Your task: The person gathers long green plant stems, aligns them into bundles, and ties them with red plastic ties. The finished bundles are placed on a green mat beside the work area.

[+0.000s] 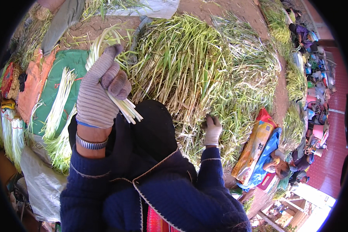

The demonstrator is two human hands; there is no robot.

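Note:
My left hand (97, 92), in a ribbed, soiled glove with a metal watch band below it, is raised and closed around a small bunch of pale, blanched leafy stalks (127, 109). The white ends stick out below the fist, and the yellow-green leaves curl over above it. Ahead of me lies a large heap of loose stalks (182, 63), with green tops on the far side and brownish, dirty ends nearer. My right hand (213, 132), gloved with darkened fingertips, reaches to the near edge of this heap. Whether its fingers grip any stalks is not clear.
Left, cleaned white stalks (60, 101) lie on a green sack (78, 61), beside an orange sack (36, 84). Tied bundles (17, 136) stand farther left. Right, a child sits by a yellow printed bag (253, 148) and blue sheet (266, 159). Other people sit along the right rim.

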